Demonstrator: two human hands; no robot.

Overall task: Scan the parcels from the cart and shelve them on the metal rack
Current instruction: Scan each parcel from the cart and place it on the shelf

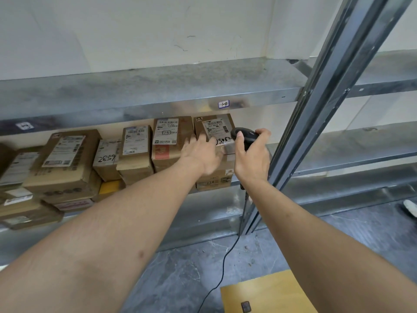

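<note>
1. The left hand [204,154] lies flat against the front of a brown parcel [214,152] that stands upright at the right end of a shelf row; its fingers are straight and spread, pressing on the cardboard just below and beside the white shipping label [214,127], so this grip is apart and curled round nothing
2. The right hand [251,158] is clamped round a black handheld scanner [244,136], fingers wrapped over the handle, with the scanner's head held just in front of the parcel's label
3. A black cable [225,256] hangs from the scanner's handle down to the grey floor [180,279]
4. The parcel sits on the lower shelf of the metal rack [158,91], close to the rack's grey upright post [316,109]; handwritten digits show on its label beside the right thumb, partly hidden
5. To its left, touching it, stands another brown box [171,141] with a white label, then a narrower box [136,150], then a small box marked with handwritten numbers [106,157]
6. Further left, larger cartons [65,159] are stacked flat and tilted, somewhat blurred
7. The shelf above carries two small tags on its front edge
8. A yellow-brown surface [266,294] shows at the bottom edge, under the right forearm
</note>
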